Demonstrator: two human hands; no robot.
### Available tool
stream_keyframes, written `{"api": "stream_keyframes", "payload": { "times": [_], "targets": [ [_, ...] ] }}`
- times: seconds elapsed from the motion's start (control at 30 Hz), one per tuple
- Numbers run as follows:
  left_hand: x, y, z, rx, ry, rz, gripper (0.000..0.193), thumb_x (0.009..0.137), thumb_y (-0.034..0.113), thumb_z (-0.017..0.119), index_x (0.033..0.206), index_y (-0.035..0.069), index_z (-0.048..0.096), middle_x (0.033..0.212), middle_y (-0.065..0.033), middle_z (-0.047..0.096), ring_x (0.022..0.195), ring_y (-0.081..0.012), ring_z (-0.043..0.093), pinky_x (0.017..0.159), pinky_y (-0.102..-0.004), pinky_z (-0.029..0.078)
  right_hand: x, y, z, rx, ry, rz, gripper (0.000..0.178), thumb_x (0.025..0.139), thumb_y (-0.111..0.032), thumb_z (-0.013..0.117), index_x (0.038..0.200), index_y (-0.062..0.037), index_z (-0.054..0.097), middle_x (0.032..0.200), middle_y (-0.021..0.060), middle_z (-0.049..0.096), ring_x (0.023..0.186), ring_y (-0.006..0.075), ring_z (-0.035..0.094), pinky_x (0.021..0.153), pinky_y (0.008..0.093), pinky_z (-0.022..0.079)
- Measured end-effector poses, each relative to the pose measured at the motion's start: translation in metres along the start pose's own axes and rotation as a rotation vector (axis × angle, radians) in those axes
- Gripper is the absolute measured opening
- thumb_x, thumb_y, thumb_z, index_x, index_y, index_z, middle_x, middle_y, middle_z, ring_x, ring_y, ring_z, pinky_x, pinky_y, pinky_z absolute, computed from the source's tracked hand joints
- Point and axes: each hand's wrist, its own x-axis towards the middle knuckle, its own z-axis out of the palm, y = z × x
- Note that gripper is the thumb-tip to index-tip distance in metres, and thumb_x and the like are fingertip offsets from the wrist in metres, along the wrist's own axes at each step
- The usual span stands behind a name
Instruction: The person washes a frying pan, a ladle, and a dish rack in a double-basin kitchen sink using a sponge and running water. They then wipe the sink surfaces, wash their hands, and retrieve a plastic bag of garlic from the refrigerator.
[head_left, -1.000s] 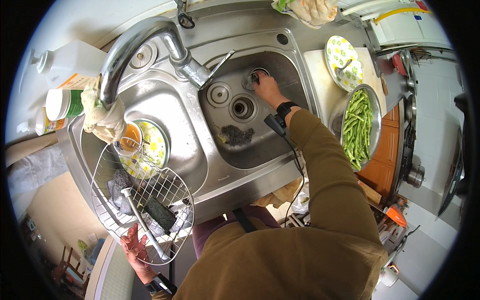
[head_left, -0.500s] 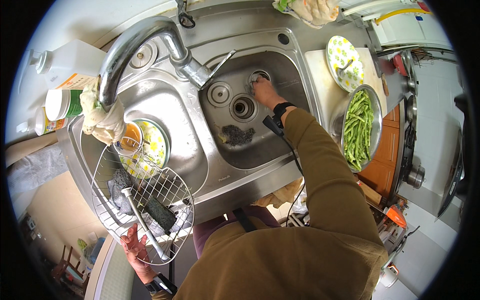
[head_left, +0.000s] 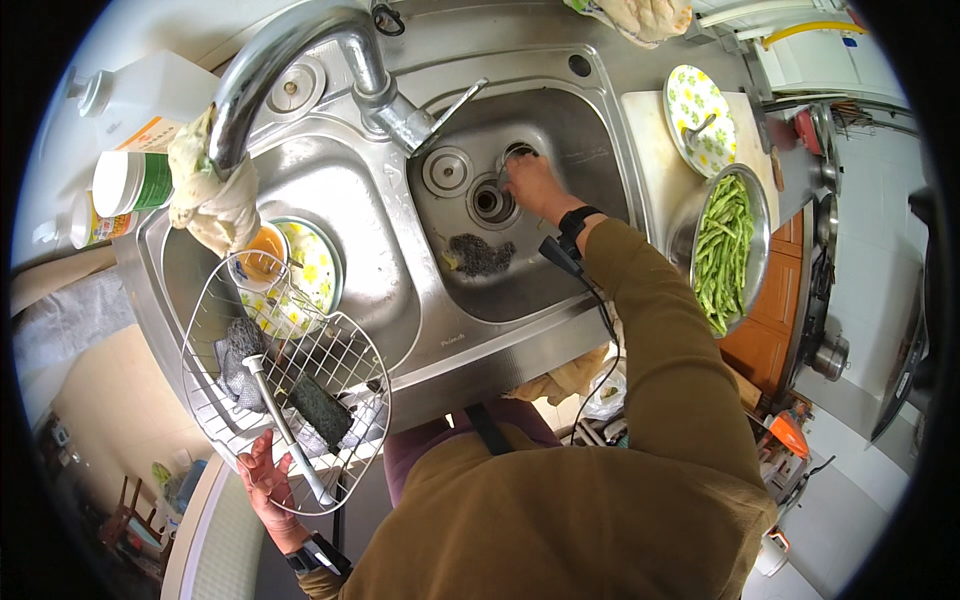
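- The work in hand looks like scrubbing drain parts in the right basin (head_left: 565,285) of the sink; that is a judgement from the right hand's place and bend.
- The right hand (head_left: 537,188) reaches down near the basin's far side. Its grip appears closed on a small grey wad (head_left: 505,176), mostly hidden by the fingers, so the kind of wad is unclear.
- Just beyond the fingers sits a round metal cup (head_left: 519,149), partly covered by the hand. It lies on the basin floor beside the uncovered drain hole (head_left: 492,203); whether the wad touches it cannot be told.
- A round metal drain cover (head_left: 447,172) lies flat to the left of the hole, and a dark clump (head_left: 482,255) lies nearer the person.
- The left hand (head_left: 268,478) has its grip loose, fingers parted and lightly curled, at the near edge of a wire basket (head_left: 387,395). Whether it bears any weight is unclear.
- That basket, with a dark sponge (head_left: 320,412) and a grey mesh cloth (head_left: 240,362) in it, overhangs the front of the left basin.
- The next move seems to call for steady pressure around the cup's rim, with the wad kept clear of the open hole.
- The metal bowl (head_left: 684,235) of green beans (head_left: 722,250) stands apart on the tabletop to the right, best kept free of splashes.
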Motion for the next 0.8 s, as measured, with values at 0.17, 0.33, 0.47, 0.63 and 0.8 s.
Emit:
{"api": "stream_keyframes", "payload": {
  "times": [0.17, 0.33, 0.47, 0.63, 0.8],
  "targets": [
    [0.001, 0.0, -0.002, -0.013, -0.01, 0.0, 0.034, 0.066, 0.001, 0.051, 0.098, 0.011, 0.048, 0.119, -0.0129, 0.053, 0.126, -0.0323, 0.039, 0.085, -0.0393, 0.053, -0.018, -0.027, 0.005, 0.035, -0.163, -0.014, 0.029, 0.073, -0.011, 0.061, 0.099, 0.0002, 0.055, 0.095, 0.0155, 0.06, 0.095, 0.0341, 0.053, 0.083, 0.0454, 0.037],
    [0.001, 0.001, -0.005, -0.009, -0.031, 0.001, 0.034, 0.067, 0.001, 0.051, 0.099, 0.011, 0.047, 0.12, -0.0137, 0.052, 0.125, -0.0317, 0.04, 0.085, -0.0396, 0.052, -0.01, -0.03, 0.01, 0.062, -0.299, -0.119, 0.03, 0.072, -0.01, 0.064, 0.098, 0.0001, 0.055, 0.096, 0.0167, 0.059, 0.096, 0.0355, 0.053, 0.086, 0.0453, 0.041],
    [0.0, 0.0, -0.005, 0.012, -0.017, 0.001, 0.034, 0.067, 0.002, 0.052, 0.099, 0.01, 0.047, 0.12, -0.0142, 0.052, 0.125, -0.0316, 0.04, 0.085, -0.0395, 0.052, -0.008, -0.03, 0.005, 0.074, -0.192, -0.168, 0.037, 0.068, -0.019, 0.074, 0.095, -0.0008, 0.054, 0.095, 0.0173, 0.06, 0.095, 0.0366, 0.055, 0.082, 0.0431, 0.046],
    [0.002, 0.0, -0.006, 0.009, -0.04, 0.005, 0.033, 0.068, 0.002, 0.052, 0.099, 0.011, 0.046, 0.119, -0.0139, 0.052, 0.125, -0.0316, 0.04, 0.085, -0.0392, 0.053, -0.016, -0.036, -0.008, 0.125, -0.155, 0.05, 0.039, 0.065, -0.021, 0.075, 0.092, -0.0008, 0.055, 0.092, 0.0176, 0.062, 0.091, 0.0365, 0.059, 0.077, 0.0432, 0.049],
    [0.002, 0.0, -0.007, 0.012, -0.042, 0.001, 0.033, 0.068, 0.002, 0.052, 0.098, 0.011, 0.046, 0.119, -0.0135, 0.052, 0.125, -0.0318, 0.04, 0.084, -0.0387, 0.053, -0.02, -0.016, -0.031, 0.221, -0.137, 0.038, 0.038, 0.068, -0.018, 0.069, 0.096, 0.0021, 0.053, 0.094, 0.0201, 0.062, 0.092, 0.037, 0.059, 0.078, 0.044, 0.049]
  ]
}}
